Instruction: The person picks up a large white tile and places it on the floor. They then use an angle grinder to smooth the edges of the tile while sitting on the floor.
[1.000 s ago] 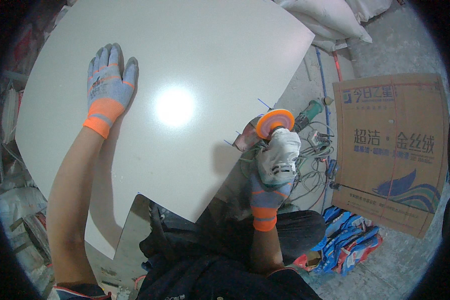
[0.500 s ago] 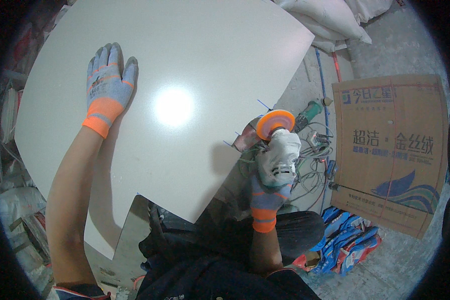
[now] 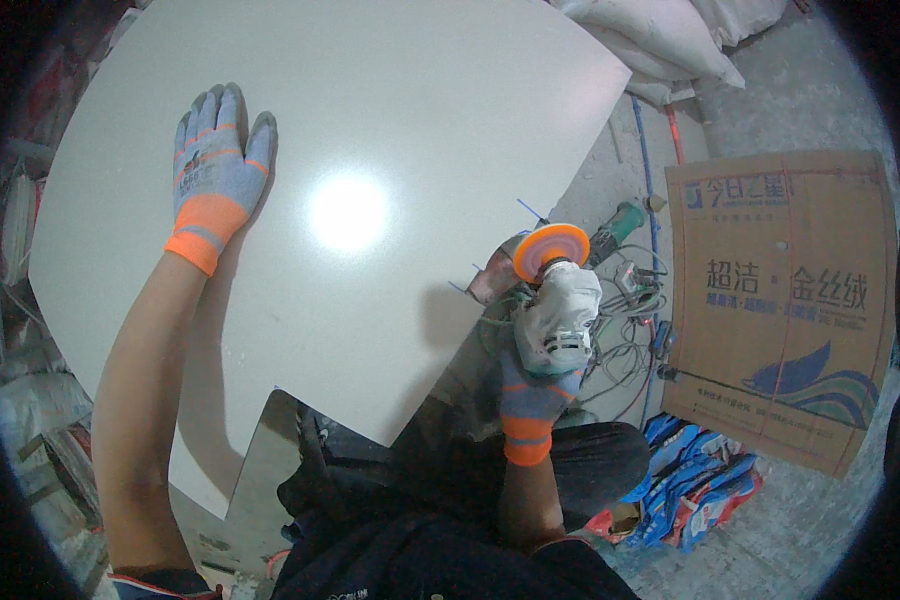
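My left hand (image 3: pixel 213 170), in a grey and orange work glove, lies flat on a large glossy off-white tile (image 3: pixel 320 310), its fingers stretched forward. A notch is cut from the tile's near edge. My right hand (image 3: pixel 540 395), gloved alike, grips an angle grinder (image 3: pixel 558 320) from below; the tool's dusty white head hides most of the fingers. The grinder's orange disc (image 3: pixel 552 252) faces up beside the tile's right edge, where a small cut-out with blue marks shows. Whether the disc touches the tile I cannot tell.
Another green power tool (image 3: pixel 618 230) and tangled cords (image 3: pixel 625 310) lie on the floor right of the tile. Farther right is a flat cardboard sheet (image 3: pixel 780 310). White sacks (image 3: pixel 660 40) stand at the far right; blue and red bags (image 3: pixel 690 485) lie near my knee.
Hardly anything differs. The grinder's disc has shifted down very slightly; my left hand stays in place on the tile.
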`<action>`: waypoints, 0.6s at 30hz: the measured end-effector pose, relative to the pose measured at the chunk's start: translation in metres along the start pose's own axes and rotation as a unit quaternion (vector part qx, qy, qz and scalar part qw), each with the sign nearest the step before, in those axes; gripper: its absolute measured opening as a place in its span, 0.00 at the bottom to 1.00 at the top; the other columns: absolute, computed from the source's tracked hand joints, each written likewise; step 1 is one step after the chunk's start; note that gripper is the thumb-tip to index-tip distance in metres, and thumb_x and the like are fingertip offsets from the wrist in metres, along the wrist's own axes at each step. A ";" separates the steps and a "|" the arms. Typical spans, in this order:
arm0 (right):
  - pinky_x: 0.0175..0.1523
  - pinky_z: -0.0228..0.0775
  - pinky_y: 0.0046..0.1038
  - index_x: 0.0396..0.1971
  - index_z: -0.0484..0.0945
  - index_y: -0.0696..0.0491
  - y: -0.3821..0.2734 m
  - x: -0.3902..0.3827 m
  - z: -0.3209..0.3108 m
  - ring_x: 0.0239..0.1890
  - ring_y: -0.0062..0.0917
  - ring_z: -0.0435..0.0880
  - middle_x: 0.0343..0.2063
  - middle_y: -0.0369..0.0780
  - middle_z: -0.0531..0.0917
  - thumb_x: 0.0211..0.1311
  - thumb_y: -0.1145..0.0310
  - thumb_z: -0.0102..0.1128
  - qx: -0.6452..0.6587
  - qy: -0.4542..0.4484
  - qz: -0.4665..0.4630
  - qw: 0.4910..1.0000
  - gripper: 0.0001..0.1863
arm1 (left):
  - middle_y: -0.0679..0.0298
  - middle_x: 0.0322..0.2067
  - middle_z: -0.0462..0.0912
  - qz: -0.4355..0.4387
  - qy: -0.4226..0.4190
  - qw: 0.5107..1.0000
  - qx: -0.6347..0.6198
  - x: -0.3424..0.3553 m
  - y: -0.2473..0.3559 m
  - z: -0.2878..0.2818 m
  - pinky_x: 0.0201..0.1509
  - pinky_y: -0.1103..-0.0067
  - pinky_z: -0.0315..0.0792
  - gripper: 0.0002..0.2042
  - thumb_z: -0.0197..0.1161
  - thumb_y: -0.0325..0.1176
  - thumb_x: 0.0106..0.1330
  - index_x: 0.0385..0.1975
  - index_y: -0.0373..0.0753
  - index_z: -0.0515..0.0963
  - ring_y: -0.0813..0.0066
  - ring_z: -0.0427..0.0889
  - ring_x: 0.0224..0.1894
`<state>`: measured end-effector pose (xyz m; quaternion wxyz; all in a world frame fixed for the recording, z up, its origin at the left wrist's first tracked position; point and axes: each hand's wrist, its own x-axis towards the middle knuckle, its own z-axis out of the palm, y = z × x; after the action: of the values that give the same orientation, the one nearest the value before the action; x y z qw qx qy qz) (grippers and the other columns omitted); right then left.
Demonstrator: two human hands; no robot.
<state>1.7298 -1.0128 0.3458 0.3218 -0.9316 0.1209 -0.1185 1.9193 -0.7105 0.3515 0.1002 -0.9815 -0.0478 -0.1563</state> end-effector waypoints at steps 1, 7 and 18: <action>0.49 0.66 0.31 0.45 0.66 0.53 0.001 -0.002 0.001 0.45 0.26 0.71 0.43 0.39 0.71 0.54 0.71 0.48 0.020 0.015 -0.003 1.000 0.16 | 0.55 0.59 0.56 0.003 0.003 1.000 -0.001 0.000 0.001 0.000 0.66 0.70 0.41 0.29 0.41 0.50 0.61 0.58 0.38 0.56 0.61 0.50 0.63; 0.50 0.66 0.34 0.46 0.65 0.52 0.014 0.000 0.010 0.45 0.28 0.71 0.43 0.40 0.70 0.59 0.63 0.41 0.265 -0.008 0.133 0.955 0.16 | 0.54 0.58 0.56 0.001 0.006 1.000 0.002 0.000 0.002 -0.002 0.66 0.71 0.41 0.29 0.41 0.51 0.61 0.58 0.39 0.56 0.61 0.51 0.62; 0.52 0.65 0.36 0.46 0.65 0.52 0.002 0.001 0.004 0.45 0.29 0.71 0.42 0.39 0.71 0.58 0.64 0.43 0.104 0.018 0.029 0.994 0.17 | 0.55 0.58 0.56 -0.002 0.013 1.000 0.008 -0.001 0.000 0.004 0.66 0.70 0.41 0.28 0.41 0.51 0.61 0.58 0.39 0.56 0.61 0.51 0.62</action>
<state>1.7316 -1.0129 0.3416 0.4177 -0.8871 0.1404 -0.1375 1.9196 -0.7101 0.3471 0.1083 -0.9785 -0.0493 -0.1687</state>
